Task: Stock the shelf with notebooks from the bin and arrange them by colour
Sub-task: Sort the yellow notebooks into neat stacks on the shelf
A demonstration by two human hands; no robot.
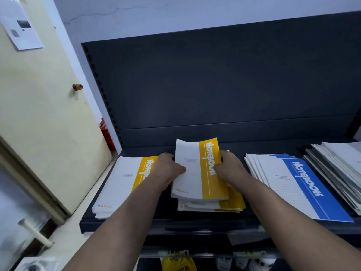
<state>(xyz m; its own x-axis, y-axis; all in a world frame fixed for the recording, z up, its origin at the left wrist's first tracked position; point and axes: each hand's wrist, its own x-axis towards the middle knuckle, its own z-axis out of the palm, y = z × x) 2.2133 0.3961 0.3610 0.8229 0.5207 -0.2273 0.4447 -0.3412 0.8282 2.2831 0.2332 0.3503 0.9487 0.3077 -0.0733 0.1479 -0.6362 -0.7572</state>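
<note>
Four groups of notebooks lie on the dark shelf [175, 223] in front of us, which fills most of the view with its tall dark back panel [214, 85]. At nine o'clock stands a cream door [39, 114] with a brass knob [77, 86] and a sheet of paper [21, 28] taped near its top.

On the shelf, at three o'clock, a fanned blue pile [297, 184] lies flat, and just beyond it, at the right edge, sits a grey pile [338, 169], its edge touching or overlapping the blue one. At eight o'clock of the shelf lies a yellow pile [121, 184], partly hidden under our left forearm. In the middle is a loose yellow heap [228, 205], its books slightly askew.

Above that heap we hold a small yellow bundle [199, 173], tilted up at its far end so the cover faces us. Our left hand [168, 169] clasps the bundle's left edge, thumb pressed onto the white part of the cover. Our right hand [228, 167] clasps its right edge at the yellow band, fingers curled around the side. The bundle's near edge rests on or just above the heap; we cannot tell which.
</note>
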